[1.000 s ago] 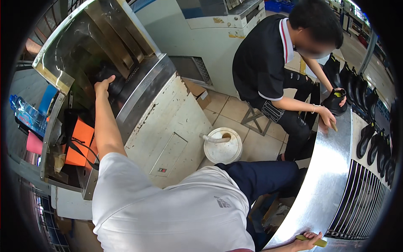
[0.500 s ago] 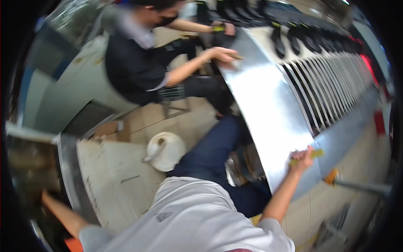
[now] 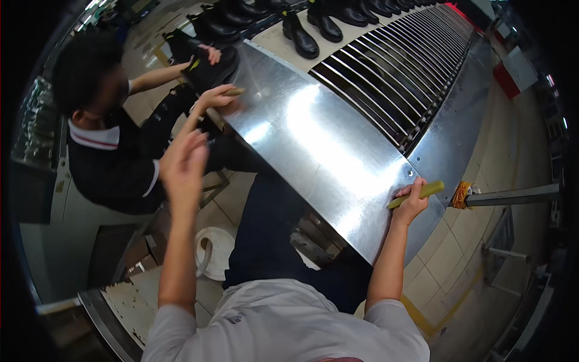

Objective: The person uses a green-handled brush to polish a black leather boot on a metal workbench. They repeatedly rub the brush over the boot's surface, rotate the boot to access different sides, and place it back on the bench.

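My right hand is closed around a yellow-green stick, resting by the near right edge of the shiny metal table. Both ends of the stick poke out of my fist, and its exact kind I cannot make out. My left hand is raised to the left of the table, in the air in front of a co-worker. Motion smears its fingers, and no object shows in it. The co-worker has one hand on a black boot at the table's far left corner and holds a wooden-handled tool in the other.
Beyond the table runs a roller conveyor. Several black ankle boots stand in rows along its far side. A white bucket sits on the floor at my left. A metal bar with orange wrapping juts in from the right.
My left arm has swung from the far lower left, up and across toward the table. My right hand keeps its grip on the stick. The view has turned toward the right.
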Demonstrator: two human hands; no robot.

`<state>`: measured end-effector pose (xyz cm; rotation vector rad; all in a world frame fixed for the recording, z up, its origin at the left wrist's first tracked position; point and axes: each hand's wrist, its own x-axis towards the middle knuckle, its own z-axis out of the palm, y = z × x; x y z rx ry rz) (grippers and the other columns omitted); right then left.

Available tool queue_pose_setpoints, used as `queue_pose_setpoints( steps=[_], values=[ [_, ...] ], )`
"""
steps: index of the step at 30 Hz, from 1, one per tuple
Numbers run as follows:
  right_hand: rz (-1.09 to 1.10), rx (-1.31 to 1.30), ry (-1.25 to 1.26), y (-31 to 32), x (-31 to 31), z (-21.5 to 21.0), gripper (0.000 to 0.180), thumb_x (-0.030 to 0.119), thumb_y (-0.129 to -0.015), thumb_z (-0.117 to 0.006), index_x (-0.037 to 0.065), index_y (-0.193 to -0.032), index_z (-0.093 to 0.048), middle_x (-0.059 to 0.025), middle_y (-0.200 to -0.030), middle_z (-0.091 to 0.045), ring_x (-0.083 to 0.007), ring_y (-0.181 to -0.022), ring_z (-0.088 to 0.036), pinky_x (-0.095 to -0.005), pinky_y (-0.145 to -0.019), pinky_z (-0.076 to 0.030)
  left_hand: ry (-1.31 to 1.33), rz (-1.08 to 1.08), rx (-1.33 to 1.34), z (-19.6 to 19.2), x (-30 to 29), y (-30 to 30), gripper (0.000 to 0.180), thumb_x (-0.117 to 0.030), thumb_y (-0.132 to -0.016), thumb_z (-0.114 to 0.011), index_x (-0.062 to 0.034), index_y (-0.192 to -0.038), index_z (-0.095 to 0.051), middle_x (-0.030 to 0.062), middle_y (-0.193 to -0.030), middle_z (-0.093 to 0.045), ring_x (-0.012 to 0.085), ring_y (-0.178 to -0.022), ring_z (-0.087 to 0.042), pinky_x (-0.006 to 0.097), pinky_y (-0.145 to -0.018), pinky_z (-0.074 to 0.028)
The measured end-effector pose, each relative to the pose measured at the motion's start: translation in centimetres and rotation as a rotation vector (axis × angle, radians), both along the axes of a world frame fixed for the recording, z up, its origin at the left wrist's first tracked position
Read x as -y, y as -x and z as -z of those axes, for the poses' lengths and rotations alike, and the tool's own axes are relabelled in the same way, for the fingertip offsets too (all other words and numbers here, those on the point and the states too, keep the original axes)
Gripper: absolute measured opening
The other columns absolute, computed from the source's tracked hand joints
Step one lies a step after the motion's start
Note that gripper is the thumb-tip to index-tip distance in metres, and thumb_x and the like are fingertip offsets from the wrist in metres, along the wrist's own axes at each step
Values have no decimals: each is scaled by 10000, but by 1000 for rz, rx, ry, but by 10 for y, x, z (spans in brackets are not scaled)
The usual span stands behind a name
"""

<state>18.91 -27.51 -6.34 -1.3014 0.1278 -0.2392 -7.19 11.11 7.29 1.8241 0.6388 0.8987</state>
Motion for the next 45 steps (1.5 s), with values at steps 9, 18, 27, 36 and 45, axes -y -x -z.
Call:
queue_pose_setpoints(
  steps=[9, 18, 27, 36, 45],
  values=[
    [24, -43, 59, -10, 5, 6, 232, 203, -1020, -612, -12, -1102, -583, -38, -623, -534, -130, -514, -509, -278, -516, -432, 131, 94, -150, 157, -108, -393, 772, -298, -893, -819, 26, -1493, -457, 208, -1403, -593, 249, -1236, -608, 360, -1036, -469],
    [23, -83, 115, -8, 7, 5, 277, 164, -1006, -609, -24, -1200, -544, -33, -689, -563, -107, -594, -526, -260, -585, -442, 645, 94, -84, 222, -249, -581, 805, -338, -760, -914, 55, -1366, -557, 208, -1288, -655, 315, -1127, -665, 454, -951, -555],
    [-1, -94, 158, -10, 5, 7, 260, 153, -995, -629, -35, -1168, -577, -10, -731, -594, -75, -622, -547, -236, -607, -432, 848, 14, -98, 215, -304, -597, 718, -223, -683, -929, 78, -1260, -625, 182, -1206, -695, 335, -1015, -715, 503, -970, -577],
    [12, -51, 101, -12, 4, 4, 274, 200, -991, -657, -21, -1135, -581, -11, -665, -582, -81, -566, -539, -237, -560, -436, 980, 480, 492, 97, -4, -316, 445, -320, -1000, -659, -25, -1331, -628, 128, -1319, -671, 293, -1228, -630, 455, -1063, -496],
    [-10, -31, -22, -17, 4, 5, 261, 246, -1004, -660, 7, -1093, -607, -51, -651, -578, -135, -516, -556, -304, -494, -482, 701, 351, 110, 123, 186, -136, 354, -269, -956, -692, 35, -1137, -676, 69, -1064, -673, 164, -956, -634, 309, -870, -502]
  ],
)
